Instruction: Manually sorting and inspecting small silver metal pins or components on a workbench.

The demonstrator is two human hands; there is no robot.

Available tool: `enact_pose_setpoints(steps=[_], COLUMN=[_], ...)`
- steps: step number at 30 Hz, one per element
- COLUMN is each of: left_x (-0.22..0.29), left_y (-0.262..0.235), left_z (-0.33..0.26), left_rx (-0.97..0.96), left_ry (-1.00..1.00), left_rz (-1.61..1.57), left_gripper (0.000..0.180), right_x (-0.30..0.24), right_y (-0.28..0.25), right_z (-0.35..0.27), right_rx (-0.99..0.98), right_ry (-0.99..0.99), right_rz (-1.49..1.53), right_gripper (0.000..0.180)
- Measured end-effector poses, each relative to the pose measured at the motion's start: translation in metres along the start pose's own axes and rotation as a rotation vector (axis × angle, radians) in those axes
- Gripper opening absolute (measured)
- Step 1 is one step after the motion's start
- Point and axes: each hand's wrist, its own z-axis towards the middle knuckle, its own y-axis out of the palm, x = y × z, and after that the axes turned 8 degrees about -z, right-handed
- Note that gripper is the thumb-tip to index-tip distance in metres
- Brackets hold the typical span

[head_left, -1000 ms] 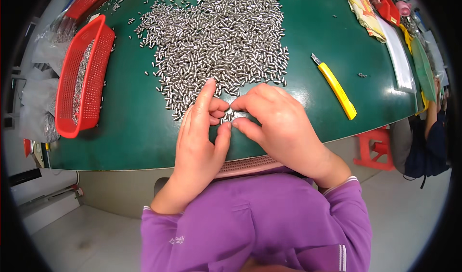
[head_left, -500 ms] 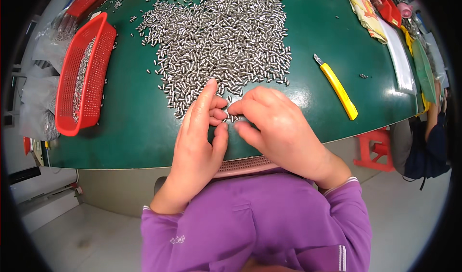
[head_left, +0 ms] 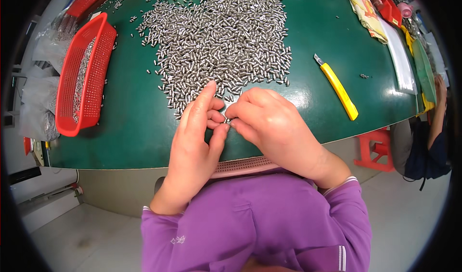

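Note:
A wide pile of small silvery metal pins with rounded ends [head_left: 221,41] is spread over the green table [head_left: 130,142]. At the pile's near edge, my left hand [head_left: 195,132] rests on its side, index finger stretched forward, the other fingers loosely bent and the thumb apart from them. Facing it, my right hand [head_left: 276,123] has its thumb and index finger drawn together in a pinch by my left fingertips. A few metal pins [head_left: 228,121] show between the two hands, at the right fingertips; the fingers partly cover them.
On the left stands a red perforated basket [head_left: 103,55] with more metal pins inside. A yellow utility knife [head_left: 339,90], blade out, lies to the right. Plastic bags and cloth line the right edge. A red stool [head_left: 374,149] and another person's arm [head_left: 437,115] are beyond it.
My right fingertips have moved slightly left and closed over the pins between the hands. Fewer pins show there now. The other person's arm at the right has shifted.

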Motion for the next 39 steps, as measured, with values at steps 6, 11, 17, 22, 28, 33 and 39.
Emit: enact_pose_setpoints(steps=[6,11,17,22,28,33,39], left_x=[-0.0017,0.0011,-0.0016,-0.0014,-0.0055,-0.0066,-0.0061], left_y=[-0.0013,-0.0016,0.0015,0.0042,0.0041,0.0037,0.0023], left_z=[-0.0003,0.0002,0.0016,0.0015,0.0015,0.0025,0.0029], left_rx=[0.0,-0.006,0.013,0.024,0.005,0.008,-0.008], left_ry=[0.017,-0.003,-0.039,-0.022,0.021,0.048,-0.005], left_rz=[0.035,0.024,0.002,0.04,0.049,0.047,0.01], left_gripper=[0.079,0.08,0.079,0.076,0.073,0.073,0.072], right_x=[0.0025,0.0018,-0.0002,-0.0021,-0.0016,0.0004,0.002], right_y=[0.0004,-0.0006,-0.0015,-0.0015,0.0032,0.0041,0.0028], right_z=[0.0014,-0.0012,-0.0024,-0.0007,-0.0018,-0.0024,-0.0042], right_rx=[0.032,0.07,0.059,0.05,0.095,0.106,0.053], right_ry=[-0.094,-0.055,-0.014,0.018,-0.012,-0.035,-0.068], right_rz=[0.091,0.104,0.062,-0.023,0.006,0.026,0.035], right_gripper=[0.012,0.013,0.012,0.019,0.018,0.019,0.018])
